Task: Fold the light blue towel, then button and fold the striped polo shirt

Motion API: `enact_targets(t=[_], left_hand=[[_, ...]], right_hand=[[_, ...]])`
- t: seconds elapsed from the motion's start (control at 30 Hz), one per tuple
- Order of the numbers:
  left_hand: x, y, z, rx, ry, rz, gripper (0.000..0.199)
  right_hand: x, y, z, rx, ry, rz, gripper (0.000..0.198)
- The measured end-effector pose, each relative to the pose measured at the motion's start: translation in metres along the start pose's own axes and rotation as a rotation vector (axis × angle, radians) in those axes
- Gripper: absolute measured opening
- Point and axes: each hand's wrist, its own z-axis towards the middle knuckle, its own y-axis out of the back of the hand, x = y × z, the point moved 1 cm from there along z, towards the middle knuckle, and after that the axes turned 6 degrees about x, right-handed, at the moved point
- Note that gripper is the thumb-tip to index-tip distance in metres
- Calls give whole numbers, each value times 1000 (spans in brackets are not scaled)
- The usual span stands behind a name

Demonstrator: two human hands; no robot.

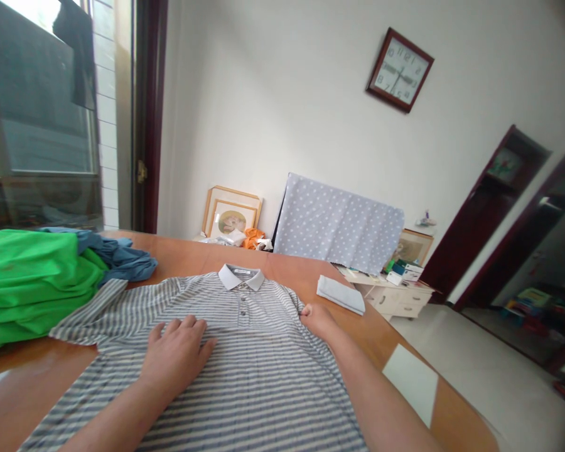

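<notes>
A grey-and-white striped polo shirt (263,370) lies spread front side up on the table, its collar at the far end and its buttons showing. My left hand (176,351) rests flat on the chest of the shirt, fingers spread. At the other side, my right hand (316,319) is closed on the shirt near its shoulder and sleeve, where the cloth bunches up. The sleeve on the left side stretches out toward a heap of clothes. Most of the sleeve on the right side is hidden by my hand and forearm.
Bright green cloth (32,282) and blue clothing (122,254) are heaped at the left on the brown table (193,248). A folded grey cloth (340,294) lies beyond my right hand, and a pale sheet (412,383) near the right edge. A polka-dot cover (339,220) stands behind.
</notes>
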Motion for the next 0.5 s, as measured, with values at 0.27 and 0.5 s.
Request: enact_targets(t=[0.27,0.5], left_hand=[[0,-1,1,1,6,-9,37],[0,0,0,11,5,-9,40]], right_hand=[[9,-3,17,-1,-21,-12,7],[-6,8,27,-8,-93,40,26]])
